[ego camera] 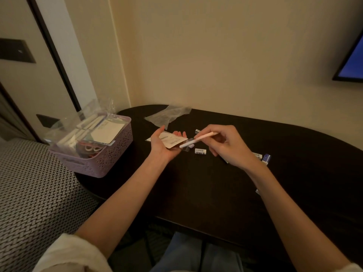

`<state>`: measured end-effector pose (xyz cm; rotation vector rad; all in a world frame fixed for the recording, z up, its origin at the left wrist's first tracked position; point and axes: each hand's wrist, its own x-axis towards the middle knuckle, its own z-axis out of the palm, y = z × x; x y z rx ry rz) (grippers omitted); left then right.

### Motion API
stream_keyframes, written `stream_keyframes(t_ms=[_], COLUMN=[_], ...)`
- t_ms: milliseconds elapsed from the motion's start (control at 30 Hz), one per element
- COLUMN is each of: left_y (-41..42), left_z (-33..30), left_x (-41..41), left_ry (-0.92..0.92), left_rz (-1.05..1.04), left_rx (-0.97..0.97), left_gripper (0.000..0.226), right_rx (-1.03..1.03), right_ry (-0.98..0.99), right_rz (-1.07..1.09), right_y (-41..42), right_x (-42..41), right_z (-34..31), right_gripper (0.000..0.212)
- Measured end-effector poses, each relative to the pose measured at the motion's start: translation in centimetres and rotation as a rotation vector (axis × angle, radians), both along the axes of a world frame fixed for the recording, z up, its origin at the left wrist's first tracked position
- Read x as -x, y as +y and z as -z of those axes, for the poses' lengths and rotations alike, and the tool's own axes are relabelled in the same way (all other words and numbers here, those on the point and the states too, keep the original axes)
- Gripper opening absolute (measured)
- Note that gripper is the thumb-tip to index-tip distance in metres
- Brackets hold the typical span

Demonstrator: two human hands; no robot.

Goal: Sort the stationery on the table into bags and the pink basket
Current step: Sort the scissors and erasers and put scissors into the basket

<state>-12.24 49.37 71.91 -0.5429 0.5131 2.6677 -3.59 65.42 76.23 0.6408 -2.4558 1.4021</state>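
My left hand (164, 145) holds a small flat bag with a beige card label (173, 141) above the dark table (216, 183). My right hand (225, 144) pinches a pale pink pen (198, 139), whose left tip sits at the open end of that bag. The pink perforated basket (102, 160) stands at the table's left end, filled with clear bags of stationery. A small white eraser (200, 151) lies on the table just below the pen. Another small white item (197, 131) lies beyond the pen.
An empty clear plastic bag (169, 114) lies at the table's far edge near the wall. More small items, one blue and white (266, 159), lie to the right behind my right wrist. A woven patterned seat (35, 193) is at the left. A screen (351, 59) hangs at the upper right.
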Motion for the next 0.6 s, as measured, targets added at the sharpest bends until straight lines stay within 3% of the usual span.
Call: stream_keyframes(t_ms=[333,600], left_y=[0.9,1.5], left_z=[0.2,-0.3], left_x=[-1.3,-1.3], left_ry=[-0.008,-0.03], left_rz=[0.156,0.198], left_rx=[0.088,0.016], left_gripper=[0.041,0.044], right_rx=[-0.232,-0.529], right_ry=[-0.021,0.021], right_rz=[0.013,0.113], right_y=[-0.8,-0.3], right_x=[0.1,-0.2], right_z=[0.7,1.7], right_gripper=[0.02,0.031])
